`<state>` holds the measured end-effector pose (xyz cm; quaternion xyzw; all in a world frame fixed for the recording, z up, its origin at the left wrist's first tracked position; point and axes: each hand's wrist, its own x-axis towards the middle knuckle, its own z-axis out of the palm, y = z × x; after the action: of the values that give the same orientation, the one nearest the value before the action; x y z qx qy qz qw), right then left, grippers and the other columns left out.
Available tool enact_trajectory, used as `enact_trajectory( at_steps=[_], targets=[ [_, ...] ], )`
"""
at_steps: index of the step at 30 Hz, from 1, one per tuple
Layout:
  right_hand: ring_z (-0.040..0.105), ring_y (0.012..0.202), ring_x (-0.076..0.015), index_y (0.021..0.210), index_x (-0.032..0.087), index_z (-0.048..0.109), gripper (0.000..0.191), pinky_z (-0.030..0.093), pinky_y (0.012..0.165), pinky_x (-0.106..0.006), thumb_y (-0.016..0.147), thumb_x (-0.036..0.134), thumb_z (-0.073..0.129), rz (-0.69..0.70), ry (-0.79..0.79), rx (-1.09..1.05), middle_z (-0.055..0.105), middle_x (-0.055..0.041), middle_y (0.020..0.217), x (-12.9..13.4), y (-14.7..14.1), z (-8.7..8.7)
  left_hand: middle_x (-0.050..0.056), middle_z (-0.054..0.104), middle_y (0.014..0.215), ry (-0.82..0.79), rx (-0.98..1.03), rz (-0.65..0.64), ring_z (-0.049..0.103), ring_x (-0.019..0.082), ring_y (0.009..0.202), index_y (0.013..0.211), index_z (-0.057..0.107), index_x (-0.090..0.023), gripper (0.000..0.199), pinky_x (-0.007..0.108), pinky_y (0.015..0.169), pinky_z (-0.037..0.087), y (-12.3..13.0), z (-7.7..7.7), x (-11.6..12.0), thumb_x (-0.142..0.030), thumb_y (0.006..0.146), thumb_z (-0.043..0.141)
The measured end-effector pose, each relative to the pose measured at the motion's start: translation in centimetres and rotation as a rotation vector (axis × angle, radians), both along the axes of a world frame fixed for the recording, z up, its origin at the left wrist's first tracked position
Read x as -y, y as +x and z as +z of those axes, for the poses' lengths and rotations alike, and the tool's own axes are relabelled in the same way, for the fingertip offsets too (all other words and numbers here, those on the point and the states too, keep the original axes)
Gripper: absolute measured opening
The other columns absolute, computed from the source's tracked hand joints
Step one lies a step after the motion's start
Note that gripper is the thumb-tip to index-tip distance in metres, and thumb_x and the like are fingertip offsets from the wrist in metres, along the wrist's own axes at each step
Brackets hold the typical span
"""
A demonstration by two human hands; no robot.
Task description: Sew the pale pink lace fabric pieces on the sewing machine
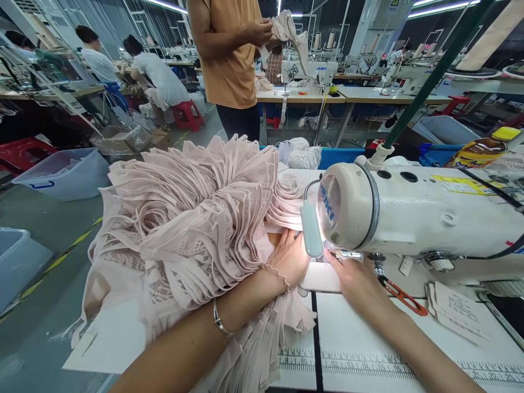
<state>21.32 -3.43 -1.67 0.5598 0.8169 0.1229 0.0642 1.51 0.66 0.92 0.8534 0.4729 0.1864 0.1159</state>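
Observation:
My left hand [289,256] lies with its fingers stretched out on pale pink fabric, just left of the needle area of a white sewing machine [426,213]. On the needle's right side, my right hand [358,281] reaches in with a finger extended; its other fingers are partly hidden by the machine. A lit lamp [311,229] hides part of the cloth between the hands. Beside my left arm rises a large pile of pink lace-trimmed pieces [192,213]. More pink strips [262,338] hang below my left wrist.
Orange-handled snips [403,297] and paper labels [454,311] lie right of my right hand. Ruler markings [360,363] run along the table's front. A standing person in a tan shirt [229,60] handles fabric beyond the pile. Plastic tubs [65,172] stand on the floor at left.

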Motion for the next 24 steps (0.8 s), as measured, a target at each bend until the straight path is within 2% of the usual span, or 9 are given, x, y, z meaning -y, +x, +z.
enact_trajectory(
  at_steps=[5,10,16,20,24],
  targets=[
    [0.062,0.080,-0.0219,0.144,0.026,0.053,0.071,0.046,0.070,-0.032,0.082,-0.005,0.038,-0.026,-0.028,0.007,0.066,-0.0112,0.097,0.0,-0.1,-0.3,0.013,0.059,0.122,-0.025,0.000,0.015,0.046,0.031,0.130,0.116,0.055,-0.016,0.029,0.049,0.111,0.042,0.0,0.2,0.0,-0.011,0.089,0.048],
    [0.061,0.077,-0.0211,0.140,0.025,0.055,0.067,0.047,0.070,-0.033,0.082,-0.004,0.036,0.011,0.019,-0.067,0.065,-0.0102,0.089,-0.2,0.3,-0.9,0.012,0.059,0.123,-0.070,0.027,0.030,0.046,0.031,0.130,0.118,0.053,-0.017,0.031,0.051,0.112,0.041,0.0,0.2,0.0,-0.012,0.087,0.051],
    [0.063,0.080,-0.0218,0.139,0.023,0.055,0.068,0.047,0.070,-0.033,0.081,-0.003,0.034,0.028,0.055,-0.075,0.067,-0.0117,0.097,-0.2,0.4,-1.2,0.011,0.058,0.124,-0.063,0.034,0.033,0.045,0.031,0.129,0.120,0.051,-0.017,0.032,0.050,0.115,0.038,0.0,0.0,0.0,-0.014,0.088,0.051],
    [0.063,0.083,-0.0227,0.141,0.024,0.055,0.066,0.043,0.068,-0.032,0.083,-0.001,0.036,-0.007,0.016,-0.103,0.067,-0.0115,0.096,-0.4,0.4,-1.0,0.012,0.057,0.125,-0.079,0.042,0.062,0.047,0.031,0.129,0.118,0.052,-0.016,0.032,0.049,0.116,0.037,0.0,0.0,0.1,-0.014,0.087,0.053],
    [0.062,0.074,-0.0207,0.140,0.026,0.057,0.064,0.042,0.070,-0.032,0.085,0.001,0.037,-0.074,-0.096,-0.178,0.067,-0.0072,0.082,-0.9,1.0,-1.2,0.013,0.058,0.124,-0.071,0.034,0.029,0.046,0.031,0.131,0.118,0.054,-0.016,0.031,0.049,0.117,0.035,0.0,0.0,-0.1,-0.013,0.087,0.052]
  ],
)
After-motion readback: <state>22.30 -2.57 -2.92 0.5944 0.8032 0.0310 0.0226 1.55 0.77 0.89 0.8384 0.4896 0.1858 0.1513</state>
